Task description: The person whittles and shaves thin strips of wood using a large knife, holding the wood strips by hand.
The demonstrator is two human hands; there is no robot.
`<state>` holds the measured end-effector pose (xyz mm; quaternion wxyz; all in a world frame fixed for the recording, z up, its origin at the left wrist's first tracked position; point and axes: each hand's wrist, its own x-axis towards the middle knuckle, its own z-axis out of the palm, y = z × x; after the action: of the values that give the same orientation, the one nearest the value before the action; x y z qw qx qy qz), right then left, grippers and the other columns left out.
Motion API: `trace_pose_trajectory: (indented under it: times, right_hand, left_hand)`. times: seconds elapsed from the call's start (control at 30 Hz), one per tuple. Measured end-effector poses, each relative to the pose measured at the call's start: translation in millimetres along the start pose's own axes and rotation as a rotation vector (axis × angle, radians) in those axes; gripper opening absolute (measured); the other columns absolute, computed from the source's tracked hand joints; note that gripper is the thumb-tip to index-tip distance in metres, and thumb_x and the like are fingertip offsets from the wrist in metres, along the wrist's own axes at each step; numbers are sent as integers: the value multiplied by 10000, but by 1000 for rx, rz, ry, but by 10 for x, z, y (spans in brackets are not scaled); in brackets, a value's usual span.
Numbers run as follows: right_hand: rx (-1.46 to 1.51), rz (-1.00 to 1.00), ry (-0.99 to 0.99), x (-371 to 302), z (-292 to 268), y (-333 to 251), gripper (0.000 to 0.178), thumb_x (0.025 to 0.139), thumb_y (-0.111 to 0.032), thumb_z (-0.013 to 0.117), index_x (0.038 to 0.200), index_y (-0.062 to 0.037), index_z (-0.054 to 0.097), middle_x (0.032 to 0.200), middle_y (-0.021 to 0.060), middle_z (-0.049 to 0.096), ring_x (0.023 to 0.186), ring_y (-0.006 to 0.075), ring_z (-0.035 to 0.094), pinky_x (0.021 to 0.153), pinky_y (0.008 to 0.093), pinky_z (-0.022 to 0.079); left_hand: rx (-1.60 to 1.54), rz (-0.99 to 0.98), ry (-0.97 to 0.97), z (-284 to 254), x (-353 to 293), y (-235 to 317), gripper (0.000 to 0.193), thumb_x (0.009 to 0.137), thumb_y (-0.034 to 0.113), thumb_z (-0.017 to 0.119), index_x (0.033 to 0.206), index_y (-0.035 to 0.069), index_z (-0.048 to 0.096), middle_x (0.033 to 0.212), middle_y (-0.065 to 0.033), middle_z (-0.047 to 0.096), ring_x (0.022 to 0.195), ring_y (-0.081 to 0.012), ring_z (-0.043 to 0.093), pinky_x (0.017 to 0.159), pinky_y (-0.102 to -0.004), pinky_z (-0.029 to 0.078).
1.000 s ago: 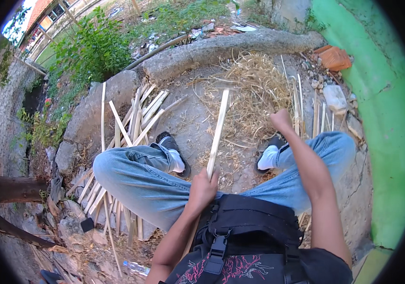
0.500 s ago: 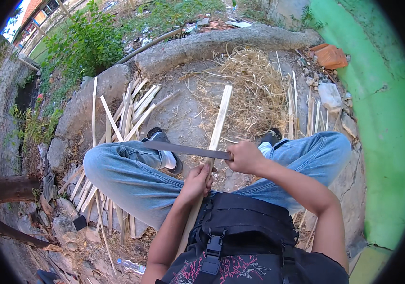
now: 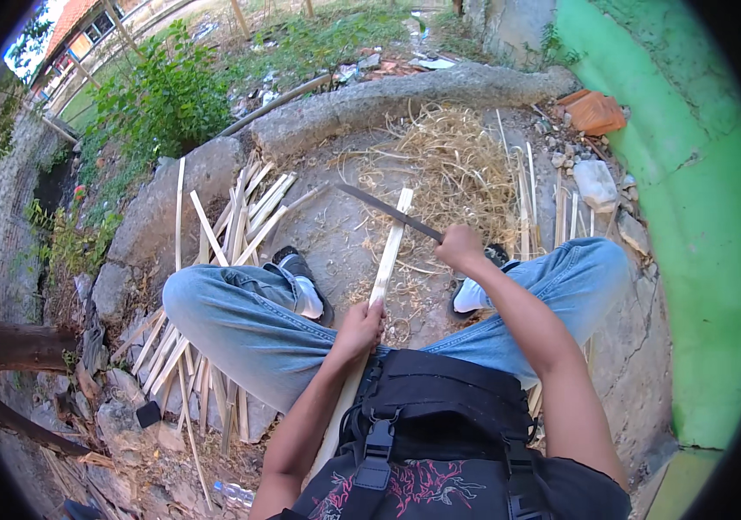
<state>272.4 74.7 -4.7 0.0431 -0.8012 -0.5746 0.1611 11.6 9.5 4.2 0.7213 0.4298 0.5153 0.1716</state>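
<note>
1. Sitting low with knees bent and feet apart, the person keeps a long pale wooden slat (image 3: 388, 260) running up the middle between the legs, which looks meant to steady it against the body while it is worked.
2. Near the slat's lower half, the left hand (image 3: 360, 328) is wrapped tight around it, fingers closed on the wood, the forearm rising from the lower edge of the view; this grip seems to hold the slat at a slant, its far end pointing away over the ground.
3. Just right of the slat's upper part, the right hand (image 3: 460, 247) is clenched on the handle of a long dark blade (image 3: 388, 211); the blade crosses the slat close to its far end, its tip reaching out to the slat's left. Whether the edge touches the wood cannot be told.
4. The right arm is stretched forward over the right knee, elbow nearly straight, wrist level.
5. Left of the slat lies a loose pile of split strips (image 3: 223, 234), some passing under the left leg.
6. Beyond the slat's far end spreads a heap of straw-like shavings (image 3: 461, 165).
</note>
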Motion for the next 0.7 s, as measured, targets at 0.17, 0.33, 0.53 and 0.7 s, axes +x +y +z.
trace_pose_trajectory:
  times: [0.17,0.33,0.53,0.7]
  right_hand:
    - [376,567,156,480,237,1201,306,721,-240,637,841,37,686,843,233,683,805,349,683,710,420,525]
    - [617,524,251,636,405,990,315,720,-244,629,814,53,680,806,234,677,745,344,667,683,413,506]
    - [475,-171,-23,-439,-46,-229,281,742,-288,628,820,-28,702,722,224,654,680,358,658,660,430,518]
    - [69,-487,-79,-530,146,-240,203,730,-265,632,771,-80,704,707,212,648,660,327,655,650,414,533]
  left_hand:
    - [-40,20,-11,-39,-119,-32,348,1000,364,433,837,63,499,561,21,440,409,-78,396,364,-242,321]
    - [-65,43,-27,62,40,47,334,1005,352,429,873,52,494,575,2,469,409,-94,418,373,-254,356]
    - [-303,-159,-137,-85,-104,219,279,1005,339,438,952,68,478,590,33,377,443,-67,342,397,-226,333]
    - [-286,-153,-172,-73,-130,185,305,1007,369,423,963,72,479,604,47,355,442,-57,308,389,-218,286]
